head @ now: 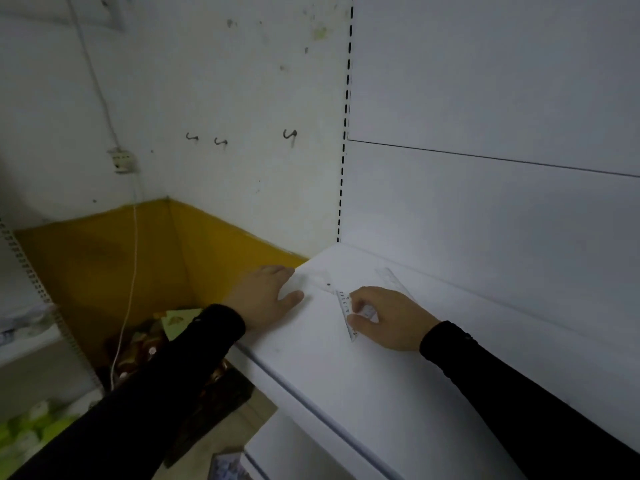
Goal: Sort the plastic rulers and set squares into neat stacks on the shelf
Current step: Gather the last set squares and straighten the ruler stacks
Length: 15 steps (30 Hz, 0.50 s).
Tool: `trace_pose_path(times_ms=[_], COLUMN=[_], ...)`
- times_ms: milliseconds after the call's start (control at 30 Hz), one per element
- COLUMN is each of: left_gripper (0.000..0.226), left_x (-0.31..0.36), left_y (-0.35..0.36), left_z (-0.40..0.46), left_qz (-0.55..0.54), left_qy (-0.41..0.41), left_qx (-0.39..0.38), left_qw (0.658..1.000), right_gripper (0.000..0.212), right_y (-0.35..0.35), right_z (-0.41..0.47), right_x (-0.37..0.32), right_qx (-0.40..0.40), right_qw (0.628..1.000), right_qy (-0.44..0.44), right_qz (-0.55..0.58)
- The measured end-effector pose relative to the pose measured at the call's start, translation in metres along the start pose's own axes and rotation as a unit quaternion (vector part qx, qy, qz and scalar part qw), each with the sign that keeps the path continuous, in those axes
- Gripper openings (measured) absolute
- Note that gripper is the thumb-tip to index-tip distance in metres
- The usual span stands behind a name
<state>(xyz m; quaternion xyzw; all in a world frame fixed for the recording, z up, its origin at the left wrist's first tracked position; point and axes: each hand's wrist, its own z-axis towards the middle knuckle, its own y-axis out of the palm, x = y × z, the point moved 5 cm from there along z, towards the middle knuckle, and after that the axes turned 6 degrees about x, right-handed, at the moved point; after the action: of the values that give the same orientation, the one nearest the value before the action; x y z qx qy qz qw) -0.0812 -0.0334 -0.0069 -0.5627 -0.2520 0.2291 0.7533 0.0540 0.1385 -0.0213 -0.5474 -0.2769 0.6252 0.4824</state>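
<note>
Left hand (268,295): flat, fingers extended, pressing on a faint clear plastic piece (311,280) at the left end of the white shelf (398,386) — outline too pale to class as ruler or set square. Right hand (382,318): fingers curled, pinching a transparent ruler (346,315) with printed scale, lying on the shelf just right of the left hand. Further clear piece (393,279) behind the right hand, near the back panel (485,209), apparently angled. Progress, judged: early to middle — pieces present on shelf but lying apart, no squared stack visible. Remaining: grouping by type, aligning edges. Count of pieces uncertain; plastic nearly invisible against white.
</note>
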Motion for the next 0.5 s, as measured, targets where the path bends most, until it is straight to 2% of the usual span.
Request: trace_pose_path(times_ms=[67,200,300,500], left_gripper=[0.060,0.056,0.053,0.054], left_x=[-0.001,0.006,-0.003,-0.060], left_y=[0.006,0.023,0.032,0.033], left_z=[0.020,0.044,0.052,0.060], left_qz=[-0.002,0.001,-0.007,-0.135], left_qy=[0.018,0.101,0.144,0.114], left_qx=[-0.006,-0.043,-0.086,-0.108], left_qw=[1.000,0.994,0.986,0.978], right_gripper=[0.028,0.067,0.062,0.043], right_y=[-0.002,0.005,0.015,0.033], right_z=[0.003,0.009,0.011,0.028], right_x=[-0.003,-0.006,-0.011,-0.038], right_qx=[0.025,0.039,0.031,0.073], right_qw=[1.000,0.995,0.986,0.983], right_qy=[0.009,0.041,0.107,0.130], right_qz=[-0.008,-0.083,-0.122,-0.106])
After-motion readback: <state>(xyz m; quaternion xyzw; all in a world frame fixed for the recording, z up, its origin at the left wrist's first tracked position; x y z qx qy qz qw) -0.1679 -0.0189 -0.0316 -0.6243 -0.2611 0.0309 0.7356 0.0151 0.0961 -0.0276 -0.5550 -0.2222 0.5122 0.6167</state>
